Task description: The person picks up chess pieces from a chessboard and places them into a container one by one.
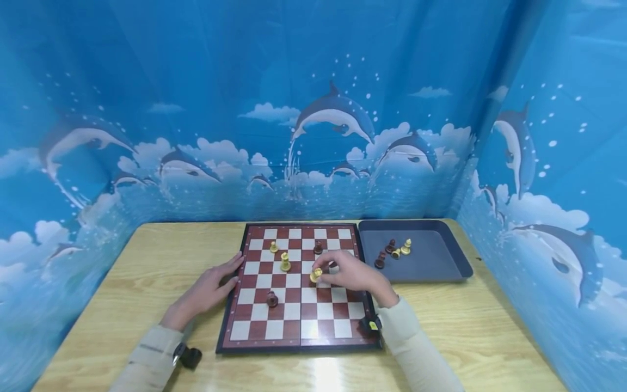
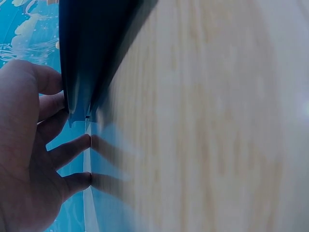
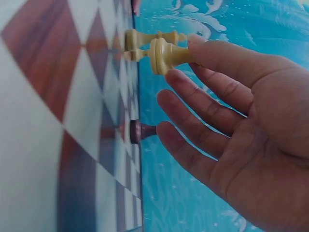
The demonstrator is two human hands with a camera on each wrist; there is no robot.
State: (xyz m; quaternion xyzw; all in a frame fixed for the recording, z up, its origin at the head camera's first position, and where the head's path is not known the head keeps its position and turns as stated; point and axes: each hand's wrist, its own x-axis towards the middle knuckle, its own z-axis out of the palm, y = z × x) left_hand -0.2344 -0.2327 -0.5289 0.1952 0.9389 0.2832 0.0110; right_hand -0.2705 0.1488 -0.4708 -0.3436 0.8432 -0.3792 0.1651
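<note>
Yellow piece [image 1: 315, 275] — right hand [image 1: 350, 270] pinching top, placement needing level base; left hand [image 1: 213, 286], fingers spread, touching board [image 1: 293, 295] at ten o'clock.

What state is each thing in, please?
Chessboard, unfolded flat
Tray, partly filled
Left hand, touching board's edge
Held pale piece, pinched by right hand
Two pale board pieces, upright
Front dark board piece, upright
Rear dark board piece, upright
Rightmost tray piece, upright
Short pale tray piece, lying
Dark tray pieces, tilt unclear

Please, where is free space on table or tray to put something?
Free: the tray right of its four chess pieces; the table left of the left hand. Crowded: the tray's left part, and the board around the right hand.
</note>
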